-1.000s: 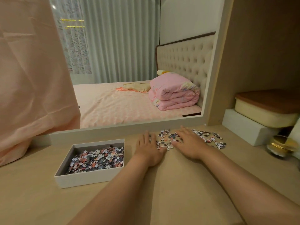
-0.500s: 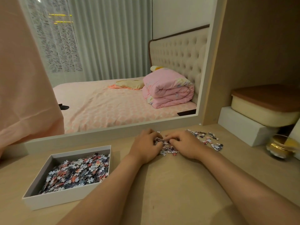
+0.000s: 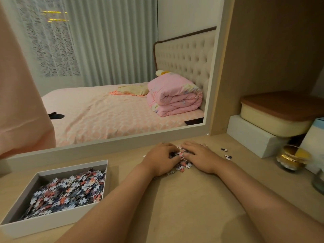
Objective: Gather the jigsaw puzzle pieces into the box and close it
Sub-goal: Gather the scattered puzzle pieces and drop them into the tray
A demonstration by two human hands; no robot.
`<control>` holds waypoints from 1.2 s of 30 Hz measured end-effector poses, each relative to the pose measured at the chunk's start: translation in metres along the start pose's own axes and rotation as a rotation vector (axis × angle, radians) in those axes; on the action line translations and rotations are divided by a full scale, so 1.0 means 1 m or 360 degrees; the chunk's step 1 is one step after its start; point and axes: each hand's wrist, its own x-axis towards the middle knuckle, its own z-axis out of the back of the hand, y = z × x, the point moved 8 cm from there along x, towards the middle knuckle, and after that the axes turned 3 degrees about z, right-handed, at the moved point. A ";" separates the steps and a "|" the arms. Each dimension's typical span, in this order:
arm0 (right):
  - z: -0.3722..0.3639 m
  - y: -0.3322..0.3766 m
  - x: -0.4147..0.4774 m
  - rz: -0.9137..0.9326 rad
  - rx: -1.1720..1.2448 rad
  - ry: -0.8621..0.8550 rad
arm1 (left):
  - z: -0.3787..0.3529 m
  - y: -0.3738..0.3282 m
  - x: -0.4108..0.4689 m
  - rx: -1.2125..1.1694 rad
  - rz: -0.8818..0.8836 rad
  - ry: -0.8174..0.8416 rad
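Note:
A white open box (image 3: 52, 220) sits at the lower left of the wooden desk, filled with many small puzzle pieces (image 3: 70, 190). In the desk's middle, near the mirror, a small heap of loose pieces (image 3: 183, 164) lies between my two hands. My left hand (image 3: 162, 159) curls around the heap from the left, fingers bent onto the pieces. My right hand (image 3: 199, 156) lies flatter on the heap's right side. The hands cover most of the pile. A few stray pieces (image 3: 225, 152) lie to the right of my right hand.
A mirror frame (image 3: 112, 146) runs along the desk's back. At the right stand a cream container with a brown lid (image 3: 277, 116) on a white box (image 3: 252, 137), a gold-rimmed jar (image 3: 291, 157) and a glass (image 3: 319, 181).
My hands have drawn together, pushing the spread-out pieces into a tighter heap between them. The pieces on the right have been pulled in, leaving only a few strays.

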 end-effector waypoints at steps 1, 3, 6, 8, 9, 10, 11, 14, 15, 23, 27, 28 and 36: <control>-0.001 0.003 -0.001 0.0039 0.0111 -0.0029 | 0.006 0.000 -0.001 -0.0043 0.0000 -0.0052; 0.003 0.006 -0.005 0.0080 0.0371 -0.0086 | 0.017 0.000 -0.003 -0.0172 0.0049 -0.0150; 0.021 0.000 -0.019 0.0060 0.0630 -0.0264 | 0.026 0.002 -0.003 -0.0190 0.0090 -0.0282; 0.037 -0.015 -0.028 -0.0020 0.0508 -0.0441 | 0.017 0.003 0.000 -0.0062 0.0089 -0.0170; 0.043 -0.024 -0.031 -0.0075 0.0331 -0.0492 | 0.008 0.004 0.000 0.0017 0.0096 -0.0048; 0.045 -0.035 -0.034 -0.0148 0.0127 -0.0487 | -0.001 0.004 -0.001 0.0079 0.0106 0.0072; 0.044 -0.047 -0.037 -0.0255 -0.0048 -0.0420 | -0.009 0.003 -0.001 0.0118 0.0125 0.0175; 0.029 -0.073 -0.045 -0.0525 -0.0194 -0.0147 | -0.027 -0.006 0.002 0.0211 0.0112 0.0353; 0.024 -0.074 -0.046 -0.0531 -0.0199 -0.0086 | -0.031 -0.012 0.003 0.0220 0.0086 0.0386; 0.007 -0.023 -0.027 -0.0195 0.0069 0.0013 | 0.005 -0.013 -0.010 0.0262 0.0104 -0.0122; -0.002 -0.003 -0.028 -0.0071 -0.0077 0.0063 | 0.000 0.032 -0.031 0.0326 0.0519 0.0109; -0.004 0.003 -0.029 -0.0035 -0.0083 0.0061 | -0.001 0.033 -0.036 0.0308 0.0498 0.0149; -0.024 0.051 -0.050 0.0035 -0.0019 0.0030 | -0.002 -0.003 -0.066 -0.0058 0.0179 0.0272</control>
